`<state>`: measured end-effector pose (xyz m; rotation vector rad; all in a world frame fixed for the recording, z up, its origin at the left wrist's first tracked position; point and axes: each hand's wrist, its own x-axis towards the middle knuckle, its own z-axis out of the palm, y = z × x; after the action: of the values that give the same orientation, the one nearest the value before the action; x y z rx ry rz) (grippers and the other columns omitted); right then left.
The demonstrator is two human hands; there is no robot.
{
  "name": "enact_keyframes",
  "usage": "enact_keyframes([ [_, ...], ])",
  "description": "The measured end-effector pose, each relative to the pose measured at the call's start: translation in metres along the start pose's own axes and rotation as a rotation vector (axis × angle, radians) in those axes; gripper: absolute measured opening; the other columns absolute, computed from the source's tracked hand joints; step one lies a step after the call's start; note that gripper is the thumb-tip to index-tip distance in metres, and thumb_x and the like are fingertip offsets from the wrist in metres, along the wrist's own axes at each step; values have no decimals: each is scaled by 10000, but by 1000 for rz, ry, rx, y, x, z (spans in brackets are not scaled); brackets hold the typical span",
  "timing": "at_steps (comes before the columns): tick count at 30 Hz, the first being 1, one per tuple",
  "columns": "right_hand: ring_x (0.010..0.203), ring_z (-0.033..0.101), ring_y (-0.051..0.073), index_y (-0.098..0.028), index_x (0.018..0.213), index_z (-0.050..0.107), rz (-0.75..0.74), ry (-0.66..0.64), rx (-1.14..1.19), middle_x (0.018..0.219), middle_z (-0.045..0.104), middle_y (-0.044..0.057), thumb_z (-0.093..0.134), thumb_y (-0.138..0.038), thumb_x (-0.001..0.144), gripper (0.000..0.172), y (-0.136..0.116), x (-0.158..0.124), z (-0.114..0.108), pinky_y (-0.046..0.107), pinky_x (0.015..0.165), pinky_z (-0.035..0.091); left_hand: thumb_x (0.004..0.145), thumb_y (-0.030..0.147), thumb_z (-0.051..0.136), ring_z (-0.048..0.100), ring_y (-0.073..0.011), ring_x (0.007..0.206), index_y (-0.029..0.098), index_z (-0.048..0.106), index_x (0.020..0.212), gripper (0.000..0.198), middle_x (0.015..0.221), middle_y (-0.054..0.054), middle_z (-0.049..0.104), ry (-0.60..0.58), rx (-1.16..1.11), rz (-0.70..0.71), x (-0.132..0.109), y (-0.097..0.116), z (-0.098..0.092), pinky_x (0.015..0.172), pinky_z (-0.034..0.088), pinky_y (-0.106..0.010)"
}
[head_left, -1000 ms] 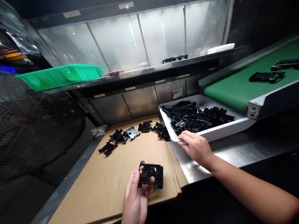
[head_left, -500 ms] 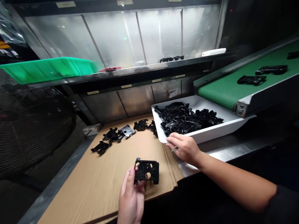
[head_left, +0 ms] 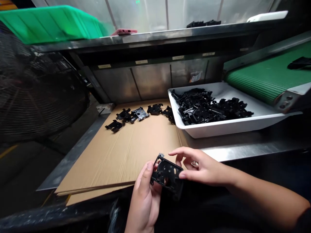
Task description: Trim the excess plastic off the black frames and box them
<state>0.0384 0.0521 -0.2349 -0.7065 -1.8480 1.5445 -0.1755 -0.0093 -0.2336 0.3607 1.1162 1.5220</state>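
Note:
My left hand (head_left: 145,194) is closed on the left side of a black plastic frame (head_left: 170,173), flat and squarish with cut-out holes. The frame is tilted over the front edge of the cardboard. At its right side is my right hand (head_left: 201,166), thumb at the frame's edge and index finger stretched over the upper corner. A small shiny metal piece (head_left: 194,164) shows among its curled fingers; its kind cannot be made out. Several similar black plastic parts (head_left: 115,125) lie at the back of the cardboard, one greyer part (head_left: 140,113) among them.
Stacked cardboard sheets (head_left: 136,145) cover the bench. A white tray (head_left: 218,127) heaped with black parts stands at right, below the end of a green conveyor belt (head_left: 264,79). A metal shelf (head_left: 155,38) holds a green bin (head_left: 53,24). A large fan (head_left: 36,97) stands left.
My right hand has moved from the white tray's front corner to the frame in my left hand. The frame has turned and tilted. The view has shifted downward.

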Motion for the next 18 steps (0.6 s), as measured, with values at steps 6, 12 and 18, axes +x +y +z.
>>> enact_keyframes([
  [6,646,424,21,-324,1436,655,16,99,341,1074,623,-6,945,-365,890,619,19,7,25,165,573,352,874,637,859,751,-358,1264,234,746,1417,686,1386,-171,763,-263,-53,66,-14,-10,-11,1042,653,-453],
  [12,622,417,19,-372,1515,559,9,202,487,1071,629,-18,955,-302,881,750,21,7,51,175,591,376,769,429,1004,686,-397,1416,368,295,1758,1218,1664,-184,580,-299,158,212,-24,-30,-29,1143,602,-472],
  [18,598,388,28,-291,1445,556,8,139,485,1004,648,-17,973,-394,855,730,20,2,55,178,558,356,733,406,1020,757,-388,1299,278,488,1677,1091,1479,-184,728,-146,200,221,-29,-25,-34,1085,633,-442],
])
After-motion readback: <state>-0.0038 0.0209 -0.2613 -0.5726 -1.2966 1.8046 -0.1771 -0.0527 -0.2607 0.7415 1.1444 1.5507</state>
